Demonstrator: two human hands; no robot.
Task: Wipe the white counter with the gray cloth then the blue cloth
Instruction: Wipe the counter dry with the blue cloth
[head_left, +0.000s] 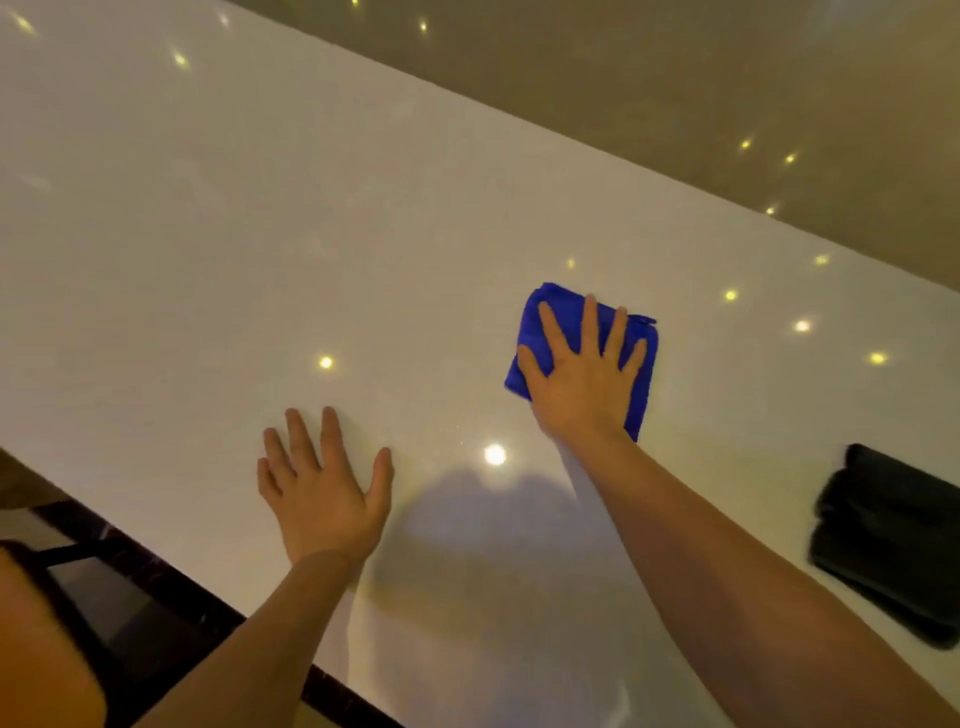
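The glossy white counter (260, 234) is dotted with light reflections. The blue cloth (641, 364) is pressed flat under the spread right hand (582, 379); the left hand (322, 493) is laid spread near the front edge. The gray cloth (893, 540) is set aside right.

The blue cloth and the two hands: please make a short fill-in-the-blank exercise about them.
1. The right hand lies flat on the ____ cloth.
2. The left hand rests on the white counter and holds ____.
3. The gray cloth lies folded at the ____ edge of the view, untouched.

Missing words: blue; nothing; right
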